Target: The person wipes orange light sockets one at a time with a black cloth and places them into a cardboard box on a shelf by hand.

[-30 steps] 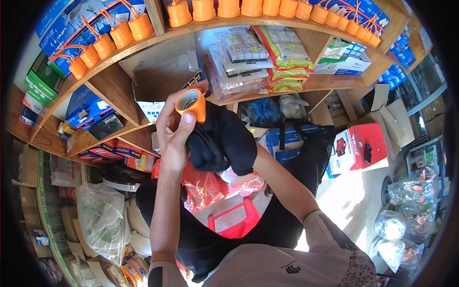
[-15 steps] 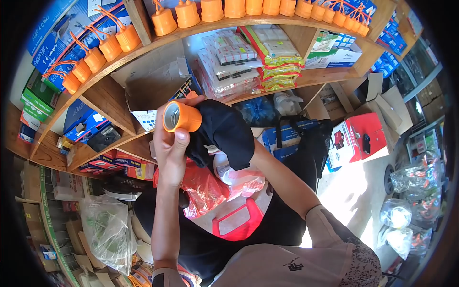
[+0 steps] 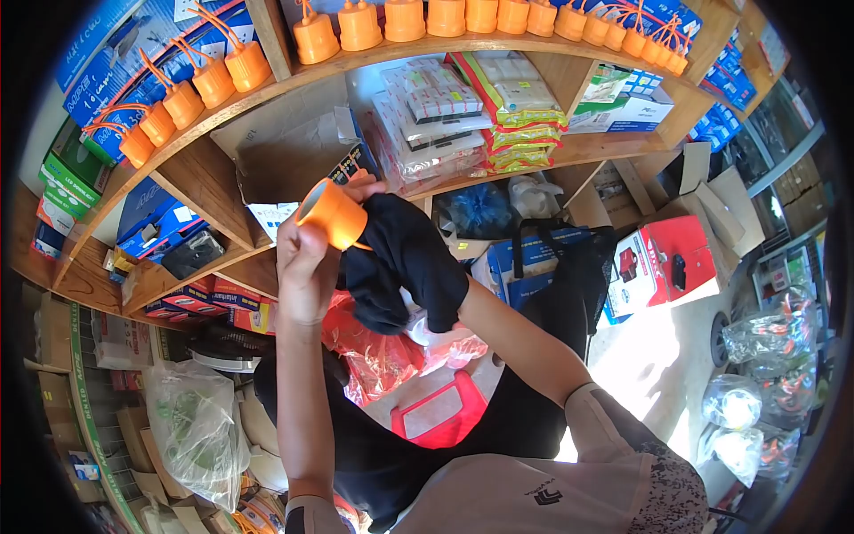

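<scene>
An orange lamp socket point(image 3: 338, 217) is gripped in my left hand point(image 3: 302, 258), thumb across its front and fingertips showing behind it. The socket's open end tilts toward the upper left. Black cloth point(image 3: 405, 254) covers my right hand point(image 3: 442, 298) and bunches against the socket's right side; the fingers inside it are hidden. Below the cloth sit a red plastic bag point(image 3: 369, 347) and a white round item, partly covered. Along the shelf edge in front stands a row of similar orange lamp sockets point(image 3: 405, 20) with wire leads.
The curved wooden shelf point(image 3: 200, 191) holds boxes and stacked plastic packs point(image 3: 520, 98). A red stool point(image 3: 440, 409) stands between my legs. At right are a red-and-white box point(image 3: 667, 262) and plastic-wrapped goods point(image 3: 734, 400). A clear plastic bag point(image 3: 196, 432) lies at left.
My left hand has turned the socket, so its opening faces less toward me. The cloth-covered right hand has shifted slightly down and left. The view has moved a little.
</scene>
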A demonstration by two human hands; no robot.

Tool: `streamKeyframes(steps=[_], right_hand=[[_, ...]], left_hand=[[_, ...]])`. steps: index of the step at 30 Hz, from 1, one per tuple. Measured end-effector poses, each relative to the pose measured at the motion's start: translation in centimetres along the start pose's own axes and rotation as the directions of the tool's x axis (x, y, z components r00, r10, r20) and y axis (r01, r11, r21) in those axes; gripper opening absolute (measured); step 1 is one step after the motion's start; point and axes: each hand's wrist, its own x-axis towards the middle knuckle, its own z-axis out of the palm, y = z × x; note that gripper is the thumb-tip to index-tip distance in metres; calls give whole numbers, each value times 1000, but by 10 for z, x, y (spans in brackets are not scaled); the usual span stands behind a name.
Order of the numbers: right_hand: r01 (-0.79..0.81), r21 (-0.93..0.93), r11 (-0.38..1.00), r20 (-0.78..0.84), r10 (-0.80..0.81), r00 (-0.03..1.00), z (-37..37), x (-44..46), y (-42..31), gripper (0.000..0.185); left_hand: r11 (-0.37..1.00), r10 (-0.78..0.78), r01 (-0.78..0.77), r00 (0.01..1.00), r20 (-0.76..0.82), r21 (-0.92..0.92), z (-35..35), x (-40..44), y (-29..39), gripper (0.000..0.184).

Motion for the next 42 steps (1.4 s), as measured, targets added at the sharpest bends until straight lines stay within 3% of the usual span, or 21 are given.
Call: streamKeyframes(steps=[1,2,3,4,5,6,8,9,11,13,15,16,19,21,22,28,29,32,36,38,42], right_hand=[[-17,40,999,62,14,998,-2,2,0,23],[-110,437,893,114,66,991,4,0,0,24],[-111,440,891,115,66,991,0,4,13,24],[345,-35,938,9,-345,938,0,10,21,21],[641,-502,580,116,-690,714,-2,11,27,18],[638,-501,585,112,-687,718,-12,5,27,18],[424,-896,-129,440,-372,817,-6,-5,-33,20],[428,-895,-127,443,-377,814,-12,-3,-30,20],[549,-810,207,304,-652,694,-23,4,-18,21],[582,-812,39,402,-685,608,-25,12,-24,16],[466,-827,-313,406,-907,112,-8,25,-30,15],[428,-894,-134,408,-639,652,0,-3,-55,12],[351,-922,-162,387,-381,840,33,3,-53,18],[429,-857,-286,505,-298,810,9,2,-31,11],[374,-907,-193,419,-332,845,10,-3,-26,11],[357,-933,-51,327,-535,779,-5,-1,-22,17],[423,-902,-83,379,-621,686,-11,2,-17,17],[431,-894,-120,423,-542,726,-13,1,-17,14],[318,-928,-196,373,-525,765,3,-9,-27,12],[274,-959,74,183,-578,795,6,-7,-18,11],[266,-952,154,92,-684,724,13,-5,-19,9]], left_hand=[[987,-2,12,998,65,-162,0,2,3,73],[990,-14,24,997,72,-141,4,1,10,79],[990,-16,25,997,71,-138,4,1,12,79],[997,-17,18,1000,17,-74,1,3,14,78],[1000,-15,15,999,-40,-10,-2,3,15,77],[999,-9,7,999,-53,-40,-9,5,15,74],[972,-4,-41,982,-188,-231,-29,8,16,69],[945,-5,-77,969,-249,-319,-34,9,18,65],[973,49,-89,981,-189,-214,-32,10,20,56],[972,25,-110,926,-377,-207,-25,14,17,46],[985,-16,-69,873,-487,-156,-30,16,7,40],[988,-36,-42,868,-495,-146,-29,16,1,41],[993,-66,24,917,-393,-111,4,16,-4,47],[999,-51,52,946,-320,-4,22,12,-16,47],[962,6,64,967,-256,266,28,8,-14,48],[891,13,53,990,-142,450,33,3,-8,47],[892,13,51,990,-139,448,32,4,-5,47],[977,-96,110,992,-81,183,15,6,-2,53],[981,-85,87,996,-19,173,1,8,-7,56],[987,-69,75,997,-42,144,5,6,-8,57],[992,-52,63,993,-105,105,10,-3,-11,62]])
